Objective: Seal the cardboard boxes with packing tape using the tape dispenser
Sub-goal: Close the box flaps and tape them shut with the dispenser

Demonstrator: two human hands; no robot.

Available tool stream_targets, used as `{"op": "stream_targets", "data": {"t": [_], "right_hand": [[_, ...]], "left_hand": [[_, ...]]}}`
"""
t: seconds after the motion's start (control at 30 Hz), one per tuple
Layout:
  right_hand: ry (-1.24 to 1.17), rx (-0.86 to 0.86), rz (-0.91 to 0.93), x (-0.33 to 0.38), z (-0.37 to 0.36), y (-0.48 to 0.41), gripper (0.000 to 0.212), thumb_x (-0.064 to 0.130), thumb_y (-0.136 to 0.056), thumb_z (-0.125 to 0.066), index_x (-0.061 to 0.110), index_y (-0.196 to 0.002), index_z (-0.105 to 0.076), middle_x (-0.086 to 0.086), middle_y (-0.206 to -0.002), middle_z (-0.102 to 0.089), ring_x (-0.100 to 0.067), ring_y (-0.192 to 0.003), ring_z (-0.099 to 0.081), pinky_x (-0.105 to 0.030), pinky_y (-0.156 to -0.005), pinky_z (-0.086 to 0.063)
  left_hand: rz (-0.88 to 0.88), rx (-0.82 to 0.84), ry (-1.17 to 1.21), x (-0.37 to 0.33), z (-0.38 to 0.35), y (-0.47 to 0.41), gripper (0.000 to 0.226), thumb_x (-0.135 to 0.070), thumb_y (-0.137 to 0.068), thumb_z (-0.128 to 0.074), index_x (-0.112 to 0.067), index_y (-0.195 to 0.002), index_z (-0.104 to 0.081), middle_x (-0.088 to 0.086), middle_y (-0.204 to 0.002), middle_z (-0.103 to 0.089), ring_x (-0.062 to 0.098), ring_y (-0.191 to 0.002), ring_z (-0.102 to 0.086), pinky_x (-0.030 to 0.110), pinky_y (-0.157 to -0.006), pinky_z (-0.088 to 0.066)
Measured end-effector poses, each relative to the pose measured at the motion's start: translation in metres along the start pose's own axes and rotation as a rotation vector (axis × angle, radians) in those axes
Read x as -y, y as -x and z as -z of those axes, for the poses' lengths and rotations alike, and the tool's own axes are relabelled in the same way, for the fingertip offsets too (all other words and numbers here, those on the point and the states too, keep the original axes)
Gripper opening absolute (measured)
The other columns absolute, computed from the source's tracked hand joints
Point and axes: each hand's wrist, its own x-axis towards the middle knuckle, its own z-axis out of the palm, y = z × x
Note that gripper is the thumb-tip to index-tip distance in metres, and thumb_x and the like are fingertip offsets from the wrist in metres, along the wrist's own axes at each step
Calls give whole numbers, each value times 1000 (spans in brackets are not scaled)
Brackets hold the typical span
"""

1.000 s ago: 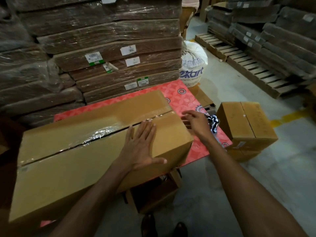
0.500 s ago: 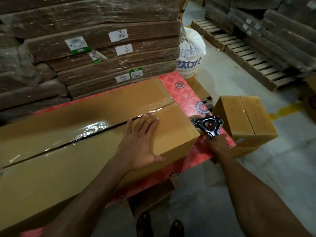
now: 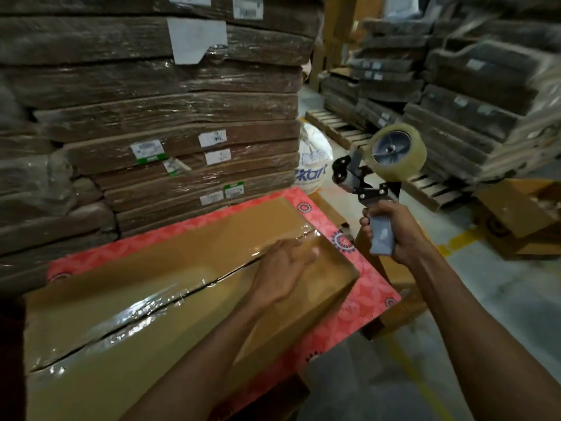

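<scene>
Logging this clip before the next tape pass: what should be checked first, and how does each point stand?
1. Dispenser gripped: ok. The right hand holds the grey handle of the black-framed tape dispenser.
2. Tape supply: ok. Its roll of clear tape looks thick.
3. Dispenser off the work: ok. It is raised in the air, right of the large brown cardboard box.
4. Box steadied: ok. The left hand rests on its top beside the seam.
5. Top seam covered: cannot tell. A shiny clear tape strip runs along it, but the far end is blurred.
6. Free tape end at the blade: cannot tell, too small.
</scene>
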Motion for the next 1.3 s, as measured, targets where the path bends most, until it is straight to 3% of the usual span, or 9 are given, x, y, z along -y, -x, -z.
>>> {"op": "stream_targets", "data": {"t": [0.07, 0.13, 0.3, 0.53, 0.63, 0.8, 0.97, 1.1, 1.3], "right_hand": [[31, 43, 33, 1, -17, 17, 18, 6, -93, -43, 7, -76, -51, -8, -61, -50, -15, -42, -46, -21, -37, -39], [103, 75, 74, -8, -32, 29, 11, 11, -83, -53, 6, -74, -54, -11, -61, -50, -17, -42, -46, -24, -37, -38], [250, 70, 187, -34, -53, 50, 10, 12, -73, -62, 3, -75, -60, -14, -63, -54, -21, -45, -49, -25, -43, -39], [331, 111, 199, -50, -48, 59, 17, 17, -70, -61, 5, -81, -59, -11, -66, -57, -19, -51, -53, -27, -47, -41], [357, 103, 218, -53, -40, 56, 18, 18, -70, -62, 4, -81, -59, -12, -67, -57, -21, -53, -53, -30, -50, -42], [444, 79, 251, -58, -25, 45, 12, 17, -78, -65, 5, -79, -62, -12, -68, -60, -25, -56, -55, -35, -54, -44], [579, -14, 290, -57, -26, 20, 15, 2, -90, -66, 4, -75, -61, -10, -60, -61, -23, -50, -57, -36, -52, -45], [599, -46, 247, -57, -19, 12, 17, 4, -90, -66, 5, -73, -63, -6, -56, -61, -16, -47, -57, -29, -46, -45], [685, -145, 208, -74, -16, -10, 26, 10, -85, -72, 15, -61, -63, -3, -53, -66, -8, -40, -54, -26, -43, -40]], "left_hand": [[197, -12, 574, -16, 21, -23, 51, -60, -94, -54, -15, -112, -71, 5, -113, -72, 24, -109, -66, 40, -103, -48], [432, 141, 1039, -26, 42, -41, 72, -68, -91, -52, -1, -114, -65, 17, -111, -70, 30, -105, -67, 44, -96, -54], [586, 403, 1396, -28, 74, -53, 91, -68, -80, -68, 10, -126, -54, 26, -124, -63, 37, -105, -65, 42, -88, -58], [632, 369, 1382, -10, 62, -54, 34, -31, -100, -59, 3, -97, -61, 16, -77, -69, 23, -69, -69, 27, -61, -62], [623, 334, 1255, -4, 51, -58, 11, -8, -98, -58, 0, -98, -65, 13, -77, -70, 19, -70, -69, 21, -57, -60], [581, 163, 1172, -7, 43, -78, 6, 0, -94, -61, -1, -92, -66, 10, -77, -69, 17, -65, -66, 22, -59, -58], [421, -20, 761, -18, 47, -117, 22, 7, -88, -55, -1, -70, -66, 8, -53, -64, 17, -47, -56, 23, -47, -46], [449, -172, 615, 7, 71, -176, 12, -6, -82, -78, 2, -90, -75, 11, -74, -71, 17, -60, -63, 26, -55, -51], [288, -183, 210, 28, 58, -231, 10, -13, -88, -75, -5, -84, -78, 8, -71, -73, 12, -56, -62, 24, -55, -51]]}}
